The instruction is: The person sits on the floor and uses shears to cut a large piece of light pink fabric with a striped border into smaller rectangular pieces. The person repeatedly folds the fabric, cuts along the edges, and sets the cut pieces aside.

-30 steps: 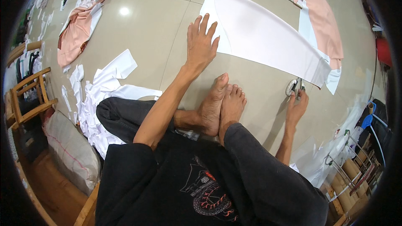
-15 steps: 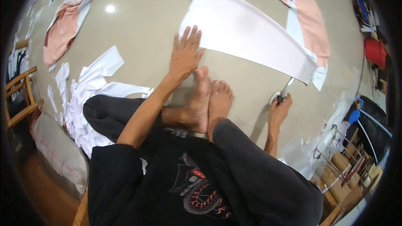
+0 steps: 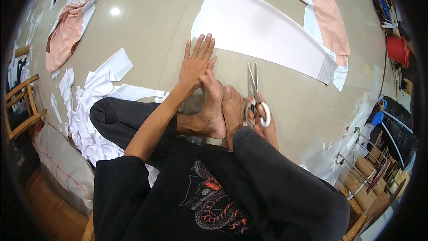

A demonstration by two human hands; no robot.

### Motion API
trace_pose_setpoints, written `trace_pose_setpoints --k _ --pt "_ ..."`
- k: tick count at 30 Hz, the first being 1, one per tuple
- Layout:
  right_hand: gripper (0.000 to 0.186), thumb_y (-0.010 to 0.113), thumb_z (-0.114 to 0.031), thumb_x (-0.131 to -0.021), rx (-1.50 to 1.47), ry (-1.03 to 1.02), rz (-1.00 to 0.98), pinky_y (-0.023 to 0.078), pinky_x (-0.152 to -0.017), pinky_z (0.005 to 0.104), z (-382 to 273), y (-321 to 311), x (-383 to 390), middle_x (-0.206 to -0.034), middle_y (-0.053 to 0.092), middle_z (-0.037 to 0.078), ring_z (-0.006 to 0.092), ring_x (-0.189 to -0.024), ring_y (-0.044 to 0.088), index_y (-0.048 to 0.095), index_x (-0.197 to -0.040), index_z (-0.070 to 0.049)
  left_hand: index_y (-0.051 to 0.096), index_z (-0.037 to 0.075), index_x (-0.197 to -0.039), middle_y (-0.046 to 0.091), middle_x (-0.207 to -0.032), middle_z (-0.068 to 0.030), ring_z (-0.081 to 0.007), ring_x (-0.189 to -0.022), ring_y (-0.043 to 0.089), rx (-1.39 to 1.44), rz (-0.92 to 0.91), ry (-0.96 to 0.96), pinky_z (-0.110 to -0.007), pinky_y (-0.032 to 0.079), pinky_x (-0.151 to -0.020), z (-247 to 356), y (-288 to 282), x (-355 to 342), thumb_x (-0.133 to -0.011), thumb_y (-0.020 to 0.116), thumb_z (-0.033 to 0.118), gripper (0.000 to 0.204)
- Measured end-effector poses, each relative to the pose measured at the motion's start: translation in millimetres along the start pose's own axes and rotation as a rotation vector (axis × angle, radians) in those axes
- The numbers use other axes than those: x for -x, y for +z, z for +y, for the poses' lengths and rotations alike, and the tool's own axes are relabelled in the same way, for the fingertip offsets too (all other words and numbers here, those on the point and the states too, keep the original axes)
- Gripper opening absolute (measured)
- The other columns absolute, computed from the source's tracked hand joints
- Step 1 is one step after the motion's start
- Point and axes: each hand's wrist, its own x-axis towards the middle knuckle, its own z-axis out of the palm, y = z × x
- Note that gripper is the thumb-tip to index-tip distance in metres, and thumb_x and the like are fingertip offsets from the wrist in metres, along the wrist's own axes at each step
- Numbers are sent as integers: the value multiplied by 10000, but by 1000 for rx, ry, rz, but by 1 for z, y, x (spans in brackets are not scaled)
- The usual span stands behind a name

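Over on the left I see a heap of white scraps (image 3: 91, 125) on the tiled floor (image 3: 142, 35), with a crumpled pink cloth (image 3: 67, 33) lying beyond it. I make out a wooden frame (image 3: 31, 96) near a pale woven sack (image 3: 64, 172). Along the right I find a red container (image 3: 397, 50), a black bundle (image 3: 396, 118) and brown tubes (image 3: 362, 196).

The person wears a black T-shirt (image 3: 151, 209) with short, loose sleeves (image 3: 120, 172); its print (image 3: 218, 212) shows a curling, scaly shape in grey and orange-red. The trousers (image 3: 290, 169) are faded black, the feet (image 3: 232, 107) bare.
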Motion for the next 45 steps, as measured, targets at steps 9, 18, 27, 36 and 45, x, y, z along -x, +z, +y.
trace_pose_setpoints --k 9,18,27,36,45 --pt "589 727 -127 -1004 166 -61 -124 440 -493 211 -5 32 -63 -1227 725 132 76 -670 579 524 -1545 -13 297 126 -1681 249 -1763 -45 -245 -1622 221 11 2 -20 -539 191 -1322 0 -7 4 -1082 498 412 694" --pt "576 782 -102 -962 246 -72 -44 420 -467 199 -6 48 -65 -1171 745 124 61 -627 578 585 -1496 -13 275 131 -1688 229 -1770 -32 -235 -1625 211 -17 -27 -29 -544 172 -1325 0 -1 2 -1091 465 417 688" --pt "549 778 -66 -960 315 -84 -36 417 -454 200 -3 40 -70 -1146 764 94 46 -590 570 611 -1482 -38 272 142 -1691 216 -1774 -30 -234 -1632 186 10 -18 -28 -542 145 -1332 -1 4 3 -1092 457 428 689" --pt "516 793 -46 -943 372 -68 -27 420 -442 204 -11 35 -74 -1126 779 106 44 -559 557 653 -1439 -43 246 155 -1700 197 -1779 -9 -221 -1634 173 34 -51 -45 -542 143 -1333 -2 5 3 -1102 432 433 685" --pt "483 734 -14 -968 374 -92 -42 397 -427 195 -15 49 -95 -1131 773 114 40 -535 527 647 -1443 -36 251 153 -1697 198 -1778 -14 -227 -1634 168 12 -74 -44 -537 139 -1334 -1 1 2 -1100 443 428 685"
